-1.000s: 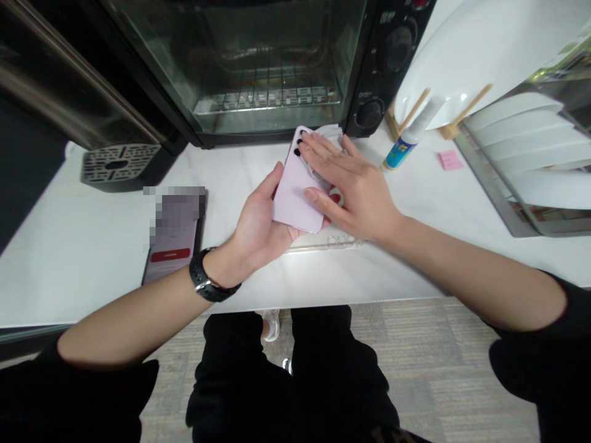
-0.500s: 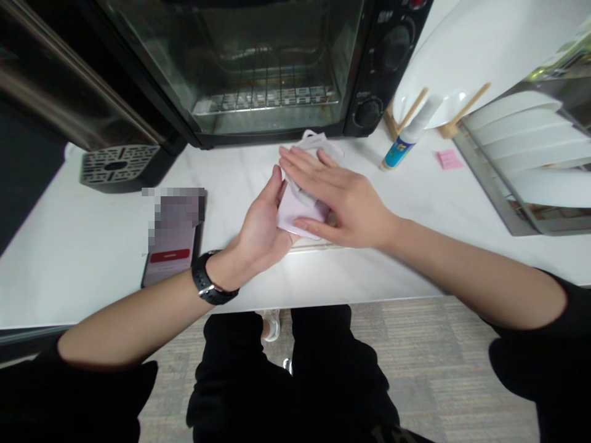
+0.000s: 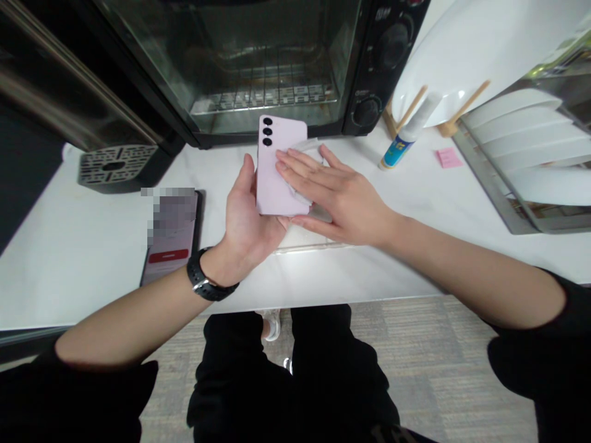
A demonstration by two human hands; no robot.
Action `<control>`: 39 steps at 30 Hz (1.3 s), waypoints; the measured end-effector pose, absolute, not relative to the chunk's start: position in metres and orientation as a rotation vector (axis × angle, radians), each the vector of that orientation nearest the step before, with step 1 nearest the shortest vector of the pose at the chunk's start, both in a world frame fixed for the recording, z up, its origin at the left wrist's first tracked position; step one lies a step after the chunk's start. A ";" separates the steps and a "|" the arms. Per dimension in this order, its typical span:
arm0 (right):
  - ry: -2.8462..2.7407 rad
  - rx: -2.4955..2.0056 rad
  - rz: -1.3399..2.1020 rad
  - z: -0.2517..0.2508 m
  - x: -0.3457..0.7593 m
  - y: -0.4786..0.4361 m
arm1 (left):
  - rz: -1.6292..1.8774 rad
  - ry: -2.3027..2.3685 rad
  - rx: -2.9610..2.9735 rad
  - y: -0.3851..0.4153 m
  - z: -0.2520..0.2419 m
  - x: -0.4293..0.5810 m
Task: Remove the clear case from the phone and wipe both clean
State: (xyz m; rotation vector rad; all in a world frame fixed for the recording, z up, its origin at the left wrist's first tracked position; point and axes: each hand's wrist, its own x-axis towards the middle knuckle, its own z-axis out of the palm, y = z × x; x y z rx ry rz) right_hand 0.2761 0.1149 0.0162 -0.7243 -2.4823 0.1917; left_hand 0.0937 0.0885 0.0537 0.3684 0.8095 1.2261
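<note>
Mostly hidden, wipe point(image 3: 305, 146) under flat right hand point(image 3: 339, 198); left hand point(image 3: 243, 216) grips phone point(image 3: 271, 175).

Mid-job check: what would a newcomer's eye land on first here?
The pale pink phone, back up with three camera lenses, is held in the left hand over the middle of the white counter. The right hand lies flat on it, pressing a white cloth against its back. Behind them stands a black toaster oven with a glass door.
</note>
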 end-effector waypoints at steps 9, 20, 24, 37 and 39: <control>-2.392 -0.874 0.204 0.012 0.278 0.120 | 1.069 0.831 0.338 0.088 0.054 0.098; -2.296 -0.939 0.239 0.009 0.277 0.116 | 1.009 0.806 0.356 0.089 0.053 0.097; -2.289 -0.957 0.250 0.010 0.275 0.114 | 0.980 0.842 0.378 0.089 0.054 0.099; -2.583 -0.485 0.193 0.015 0.272 0.108 | 1.068 0.873 0.317 0.085 0.052 0.096; -2.579 -0.480 0.179 0.016 0.272 0.107 | 1.097 0.841 0.331 0.087 0.054 0.093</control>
